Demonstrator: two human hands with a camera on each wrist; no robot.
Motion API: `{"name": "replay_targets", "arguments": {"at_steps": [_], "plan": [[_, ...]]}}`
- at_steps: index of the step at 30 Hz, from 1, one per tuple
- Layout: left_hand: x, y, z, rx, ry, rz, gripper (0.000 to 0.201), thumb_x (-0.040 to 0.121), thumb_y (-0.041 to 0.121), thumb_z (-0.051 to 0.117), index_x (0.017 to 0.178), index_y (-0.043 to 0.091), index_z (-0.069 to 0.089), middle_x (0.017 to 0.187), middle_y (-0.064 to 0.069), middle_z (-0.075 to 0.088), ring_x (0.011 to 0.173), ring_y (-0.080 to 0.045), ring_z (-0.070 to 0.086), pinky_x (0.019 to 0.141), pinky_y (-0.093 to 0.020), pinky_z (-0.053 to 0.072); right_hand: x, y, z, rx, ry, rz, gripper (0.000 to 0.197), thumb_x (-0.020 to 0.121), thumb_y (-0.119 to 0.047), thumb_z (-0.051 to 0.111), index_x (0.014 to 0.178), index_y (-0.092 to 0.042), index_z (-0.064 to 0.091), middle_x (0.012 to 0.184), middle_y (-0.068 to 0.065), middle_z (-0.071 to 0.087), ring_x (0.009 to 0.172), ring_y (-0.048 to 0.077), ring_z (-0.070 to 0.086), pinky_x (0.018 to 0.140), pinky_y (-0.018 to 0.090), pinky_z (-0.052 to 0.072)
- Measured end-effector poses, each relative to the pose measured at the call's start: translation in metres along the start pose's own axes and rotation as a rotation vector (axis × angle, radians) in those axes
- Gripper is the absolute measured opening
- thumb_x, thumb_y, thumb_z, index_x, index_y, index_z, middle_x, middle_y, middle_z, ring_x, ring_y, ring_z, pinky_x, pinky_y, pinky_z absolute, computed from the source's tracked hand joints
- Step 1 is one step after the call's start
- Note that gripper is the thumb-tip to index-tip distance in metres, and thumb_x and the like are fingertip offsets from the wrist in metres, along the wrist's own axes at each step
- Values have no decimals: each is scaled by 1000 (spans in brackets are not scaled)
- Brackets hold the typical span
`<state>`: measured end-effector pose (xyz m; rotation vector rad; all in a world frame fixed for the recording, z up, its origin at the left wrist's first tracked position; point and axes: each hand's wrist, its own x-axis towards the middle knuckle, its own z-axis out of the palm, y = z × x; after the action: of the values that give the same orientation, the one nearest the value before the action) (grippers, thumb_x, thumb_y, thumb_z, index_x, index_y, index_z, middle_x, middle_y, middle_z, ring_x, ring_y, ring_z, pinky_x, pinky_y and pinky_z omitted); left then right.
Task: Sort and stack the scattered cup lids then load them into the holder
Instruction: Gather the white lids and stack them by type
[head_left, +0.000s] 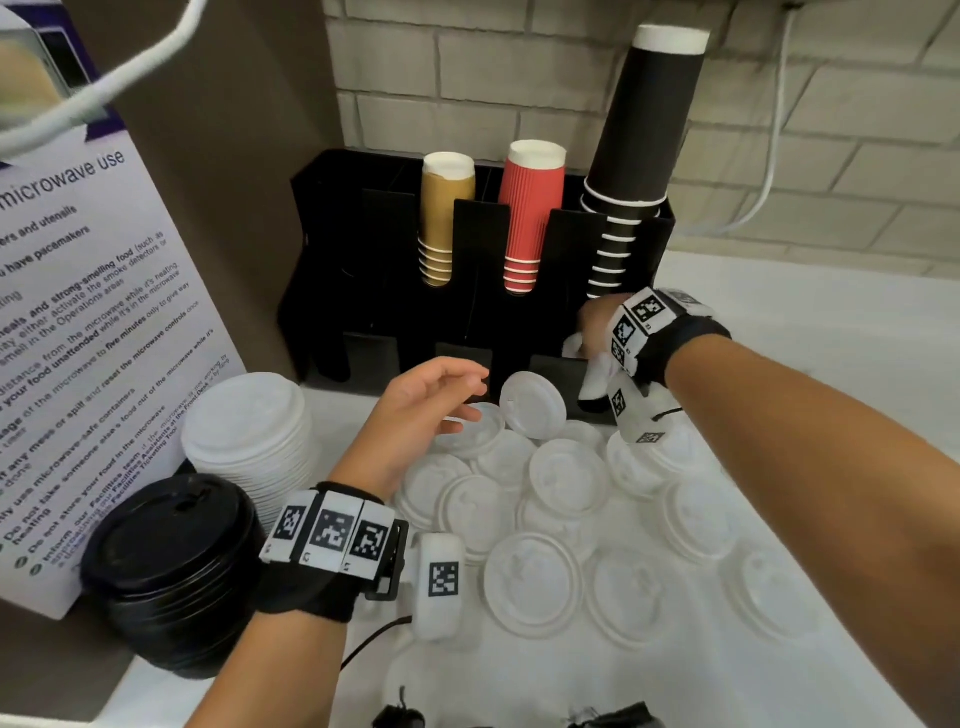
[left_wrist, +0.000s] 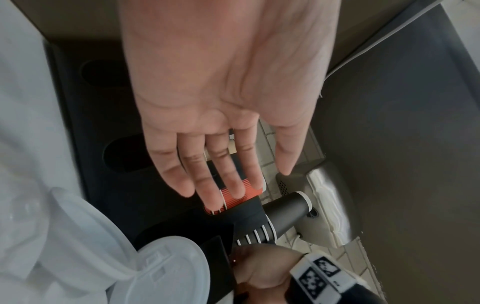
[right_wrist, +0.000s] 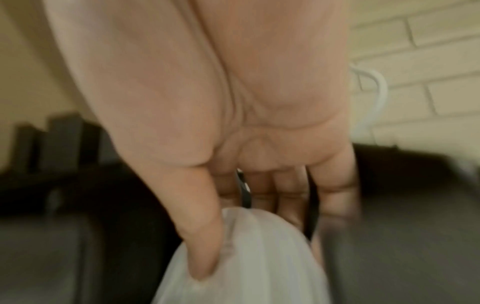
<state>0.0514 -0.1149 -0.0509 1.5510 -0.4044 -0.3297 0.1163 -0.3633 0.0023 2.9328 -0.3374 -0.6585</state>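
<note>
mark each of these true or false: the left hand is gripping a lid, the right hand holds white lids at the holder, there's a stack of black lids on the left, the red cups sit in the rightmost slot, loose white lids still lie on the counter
1. The left hand is gripping a lid. False: it is open and holds nothing.
2. The right hand holds white lids at the holder. True.
3. A stack of black lids stands at the left. True.
4. The red cups sit in the rightmost slot. False: the black cups are there; the red cups are next to them on the left.
5. Loose white lids lie on the counter. True.
</note>
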Motion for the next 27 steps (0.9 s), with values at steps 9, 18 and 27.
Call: {"name": "replay_targets", "arguments": {"at_steps": [9, 18, 27], "plan": [[5, 7, 17, -260, 109, 9, 40, 82, 44, 62, 121, 34, 59, 122, 3, 65, 106, -15, 68, 84, -30, 55, -103, 8, -17, 912, 414, -203, 29, 96, -15, 54, 124, -12, 52, 114, 10, 60, 108, 28, 57, 87, 37, 50], [-4, 8, 35, -894, -115, -176, 60, 83, 58, 47, 135, 29, 53, 131, -14, 62, 120, -31, 61, 87, -54, 55, -123, -53, 49, 1504, 14, -416, 31, 98, -19, 50, 129, -17, 49, 120, 10, 55, 112, 27, 58, 91, 49, 54], [-12, 3, 33, -833, -15, -208, 45, 85, 53, 49, 121, 28, 62, 118, -10, 70, 106, -27, 69, 77, -41, 58, -128, -66, 58, 1147, 316, -483, 60, 75, -31, 80, 128, -32, 52, 121, -10, 55, 110, 4, 54, 86, 15, 44]]}}
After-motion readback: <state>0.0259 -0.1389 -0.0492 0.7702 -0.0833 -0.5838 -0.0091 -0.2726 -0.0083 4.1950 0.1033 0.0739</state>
